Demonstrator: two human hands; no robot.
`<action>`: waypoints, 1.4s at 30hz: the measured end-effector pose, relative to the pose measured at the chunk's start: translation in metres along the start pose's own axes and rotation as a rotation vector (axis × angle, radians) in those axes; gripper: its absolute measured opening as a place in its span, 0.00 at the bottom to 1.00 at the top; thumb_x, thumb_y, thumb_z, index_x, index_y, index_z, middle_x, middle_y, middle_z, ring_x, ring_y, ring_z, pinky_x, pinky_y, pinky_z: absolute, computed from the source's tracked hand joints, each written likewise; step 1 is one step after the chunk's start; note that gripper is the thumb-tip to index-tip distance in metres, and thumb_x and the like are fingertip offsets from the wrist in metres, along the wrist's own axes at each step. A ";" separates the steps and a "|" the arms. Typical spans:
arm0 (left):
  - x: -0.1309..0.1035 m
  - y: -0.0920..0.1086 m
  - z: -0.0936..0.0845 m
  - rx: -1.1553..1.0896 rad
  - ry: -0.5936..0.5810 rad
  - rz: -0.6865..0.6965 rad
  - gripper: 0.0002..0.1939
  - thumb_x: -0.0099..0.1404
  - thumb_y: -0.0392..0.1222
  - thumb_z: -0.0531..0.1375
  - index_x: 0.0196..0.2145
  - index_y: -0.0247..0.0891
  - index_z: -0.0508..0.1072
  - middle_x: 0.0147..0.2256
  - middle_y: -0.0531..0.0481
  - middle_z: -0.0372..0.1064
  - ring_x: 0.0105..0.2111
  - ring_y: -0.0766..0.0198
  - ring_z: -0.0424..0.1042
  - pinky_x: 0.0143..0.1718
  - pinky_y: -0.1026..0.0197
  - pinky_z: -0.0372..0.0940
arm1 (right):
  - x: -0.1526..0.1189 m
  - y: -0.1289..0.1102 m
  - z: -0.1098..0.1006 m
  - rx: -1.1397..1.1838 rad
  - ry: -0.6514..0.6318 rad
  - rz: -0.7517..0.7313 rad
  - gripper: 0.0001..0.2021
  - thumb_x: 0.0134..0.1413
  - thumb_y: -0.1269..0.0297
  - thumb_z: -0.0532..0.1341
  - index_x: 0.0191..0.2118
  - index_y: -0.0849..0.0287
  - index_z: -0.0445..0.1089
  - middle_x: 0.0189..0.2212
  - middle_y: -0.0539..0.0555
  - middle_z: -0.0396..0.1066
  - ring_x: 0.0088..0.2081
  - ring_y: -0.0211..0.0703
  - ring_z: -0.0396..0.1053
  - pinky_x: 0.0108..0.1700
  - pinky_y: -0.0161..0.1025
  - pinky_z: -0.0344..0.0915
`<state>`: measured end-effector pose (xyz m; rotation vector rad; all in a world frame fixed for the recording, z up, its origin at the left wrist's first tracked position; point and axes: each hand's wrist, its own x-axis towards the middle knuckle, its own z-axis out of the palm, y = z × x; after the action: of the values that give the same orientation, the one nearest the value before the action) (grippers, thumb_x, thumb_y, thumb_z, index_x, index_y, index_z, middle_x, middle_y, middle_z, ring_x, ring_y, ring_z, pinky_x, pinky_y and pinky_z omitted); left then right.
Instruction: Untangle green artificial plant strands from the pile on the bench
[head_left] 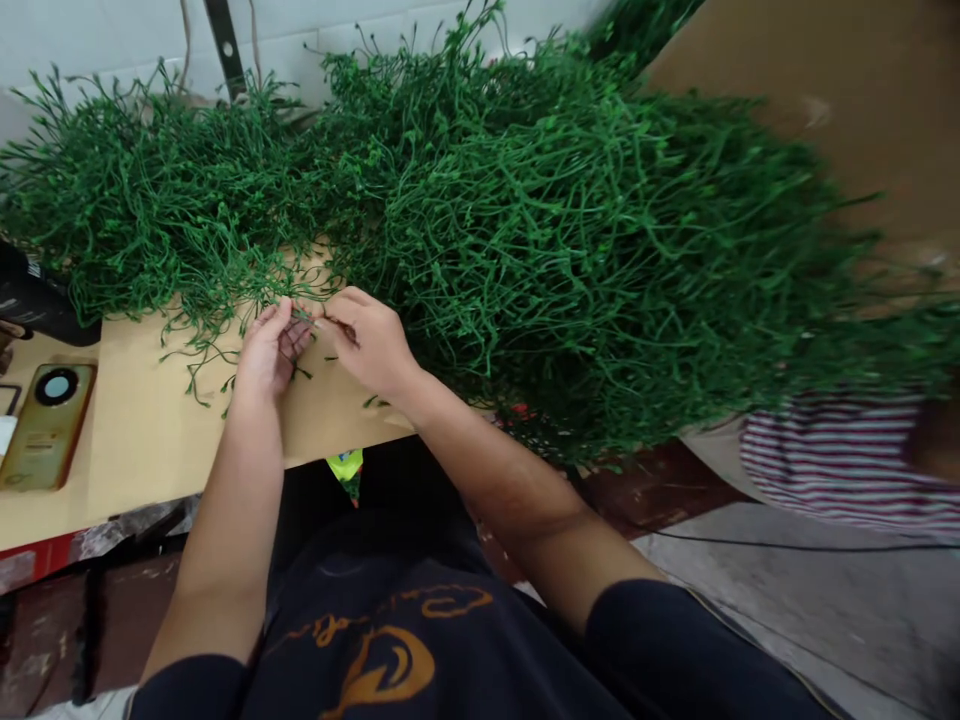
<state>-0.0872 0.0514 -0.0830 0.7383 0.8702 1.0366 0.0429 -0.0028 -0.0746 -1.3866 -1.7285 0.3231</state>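
Observation:
My left hand is closed around a green plastic sprig, thumb on top and fingers curled beneath. Thin stems with small forked tips fan out from it over the tan board. Close by on its right, my right hand is pinched at the sprig's near end; the exact thing between its fingertips is too small to make out. Behind both hands lies a large heap of the same green plastic sprigs, spreading across the work surface. A few loose sprigs touch the board beside my left hand.
A gold phone lies face down at the left, near a black object. White tiled wall stands behind the heap, and a brown cardboard sheet at the right. Striped clothing of another person shows at the right edge.

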 end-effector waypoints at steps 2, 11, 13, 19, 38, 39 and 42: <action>0.003 0.000 0.000 -0.009 -0.005 -0.031 0.07 0.59 0.42 0.61 0.28 0.37 0.69 0.22 0.53 0.70 0.23 0.71 0.70 0.26 0.70 0.65 | 0.002 0.003 -0.002 0.126 0.029 0.073 0.08 0.59 0.66 0.52 0.31 0.59 0.64 0.28 0.51 0.63 0.31 0.36 0.61 0.37 0.36 0.63; 0.002 0.006 -0.001 -0.019 -0.073 -0.002 0.24 0.64 0.60 0.50 0.33 0.37 0.72 0.28 0.46 0.72 0.29 0.63 0.74 0.28 0.63 0.68 | 0.001 0.002 0.016 0.540 -0.062 0.259 0.07 0.61 0.64 0.50 0.31 0.57 0.57 0.26 0.49 0.64 0.27 0.33 0.64 0.32 0.34 0.65; 0.002 0.005 -0.001 -0.025 -0.049 0.023 0.20 0.64 0.58 0.52 0.33 0.38 0.72 0.27 0.48 0.72 0.27 0.66 0.73 0.27 0.65 0.67 | 0.002 0.004 0.017 0.576 -0.037 0.267 0.06 0.59 0.63 0.54 0.32 0.57 0.57 0.28 0.49 0.65 0.30 0.33 0.65 0.36 0.35 0.66; 0.005 -0.002 0.000 0.021 0.022 0.105 0.07 0.58 0.41 0.63 0.27 0.37 0.69 0.22 0.56 0.67 0.19 0.74 0.66 0.22 0.71 0.61 | 0.005 0.002 0.019 0.609 -0.142 0.277 0.16 0.49 0.53 0.63 0.36 0.59 0.60 0.30 0.49 0.67 0.31 0.34 0.65 0.35 0.35 0.65; 0.004 -0.002 0.001 -0.032 -0.012 0.042 0.03 0.59 0.38 0.60 0.30 0.37 0.70 0.22 0.55 0.68 0.20 0.74 0.66 0.23 0.70 0.62 | -0.003 -0.010 0.017 0.270 0.105 0.026 0.07 0.62 0.63 0.48 0.36 0.58 0.60 0.35 0.55 0.65 0.39 0.38 0.64 0.44 0.37 0.64; 0.005 -0.003 0.001 -0.040 0.002 0.046 0.04 0.60 0.40 0.59 0.30 0.37 0.70 0.22 0.56 0.67 0.19 0.74 0.65 0.23 0.69 0.62 | -0.004 -0.012 0.017 0.287 0.060 -0.014 0.08 0.63 0.63 0.47 0.36 0.58 0.60 0.34 0.54 0.65 0.39 0.38 0.64 0.44 0.37 0.64; 0.006 -0.005 0.001 -0.070 0.049 0.074 0.08 0.64 0.40 0.57 0.26 0.38 0.69 0.20 0.57 0.63 0.18 0.74 0.62 0.23 0.68 0.60 | -0.008 -0.016 0.020 0.282 -0.058 -0.118 0.11 0.63 0.63 0.44 0.32 0.58 0.58 0.31 0.54 0.65 0.37 0.38 0.64 0.41 0.37 0.62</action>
<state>-0.0828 0.0554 -0.0883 0.6933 0.8496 1.1498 0.0170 -0.0096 -0.0790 -1.0771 -1.7272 0.5245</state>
